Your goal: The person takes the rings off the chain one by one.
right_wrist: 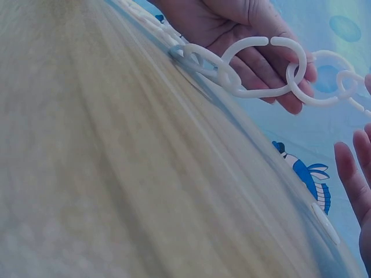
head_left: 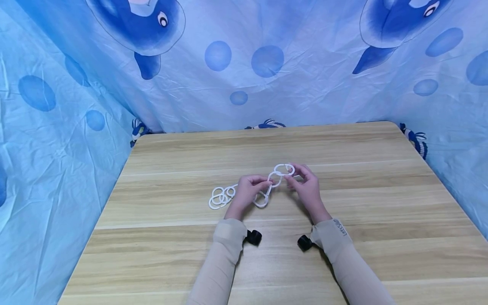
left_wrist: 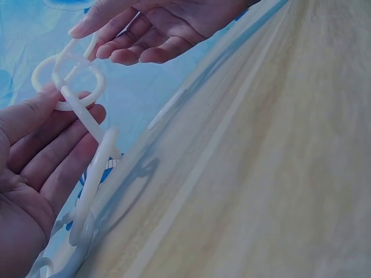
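A chain of white plastic C-shaped links [right_wrist: 261, 92] hangs between the two hands, its rings hooked through one another. My left hand [head_left: 248, 190] pinches one link between thumb and fingers. To its right, my right hand [head_left: 308, 188] pinches the link at the chain's raised end [head_left: 284, 164]; its other fingers are spread in the left wrist view. From the left hand the chain droops to the table, and more joined links [head_left: 216, 206] lie bunched on its left. A small split shows in one hanging link in the right wrist view.
The links lie on a wood-grain table [head_left: 171, 254]. A separate white link [right_wrist: 326, 223] lies flat on it beyond the right hand. Blue printed sheeting [head_left: 240, 76] hangs along the back and sides. Black wrist cameras [head_left: 253, 237] sit by both cuffs.
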Demonstrator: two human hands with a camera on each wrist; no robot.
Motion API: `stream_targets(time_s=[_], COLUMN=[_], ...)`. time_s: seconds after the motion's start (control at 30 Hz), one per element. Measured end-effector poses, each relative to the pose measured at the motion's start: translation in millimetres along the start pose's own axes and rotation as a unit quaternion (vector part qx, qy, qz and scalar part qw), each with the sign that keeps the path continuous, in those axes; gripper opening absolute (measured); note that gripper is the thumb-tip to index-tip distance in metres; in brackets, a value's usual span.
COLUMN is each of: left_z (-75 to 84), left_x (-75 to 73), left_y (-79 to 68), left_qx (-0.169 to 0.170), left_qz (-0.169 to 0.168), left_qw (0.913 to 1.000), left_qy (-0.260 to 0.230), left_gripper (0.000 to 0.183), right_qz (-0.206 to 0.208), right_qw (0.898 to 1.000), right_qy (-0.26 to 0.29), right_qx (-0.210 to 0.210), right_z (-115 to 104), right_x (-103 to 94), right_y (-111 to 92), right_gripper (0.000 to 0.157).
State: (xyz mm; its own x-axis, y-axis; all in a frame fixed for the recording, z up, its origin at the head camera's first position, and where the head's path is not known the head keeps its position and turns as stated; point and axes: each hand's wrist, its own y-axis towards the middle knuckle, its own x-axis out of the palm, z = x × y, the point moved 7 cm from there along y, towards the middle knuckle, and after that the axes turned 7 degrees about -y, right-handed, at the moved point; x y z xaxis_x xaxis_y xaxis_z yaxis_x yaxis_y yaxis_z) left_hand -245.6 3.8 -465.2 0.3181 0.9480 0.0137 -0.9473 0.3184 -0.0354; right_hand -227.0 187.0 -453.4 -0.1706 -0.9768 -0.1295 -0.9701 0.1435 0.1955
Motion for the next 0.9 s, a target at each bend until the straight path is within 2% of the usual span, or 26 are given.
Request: stream_targets(time_s=[0.53,0.9], left_z=[1.2,5.4], left_x=[-9.8,-13.6], left_y=[1.5,1.8], left_qx=[0.000,0.022], left_qz=[0.060,0.083], left_qw=[0.9974,0.9962], left_qy=[-0.040,-0.015], left_gripper=[0.019,0.018], right_qz=[-0.045,-0.084], right_qw=[0.999,0.996], right_qy=[-0.008,0.010], right_qx=[0.025,0.037], right_z=[4,4], right_x=[6.4,12.0], right_y=[-2,-4], right_gripper=[0.046,0.045])
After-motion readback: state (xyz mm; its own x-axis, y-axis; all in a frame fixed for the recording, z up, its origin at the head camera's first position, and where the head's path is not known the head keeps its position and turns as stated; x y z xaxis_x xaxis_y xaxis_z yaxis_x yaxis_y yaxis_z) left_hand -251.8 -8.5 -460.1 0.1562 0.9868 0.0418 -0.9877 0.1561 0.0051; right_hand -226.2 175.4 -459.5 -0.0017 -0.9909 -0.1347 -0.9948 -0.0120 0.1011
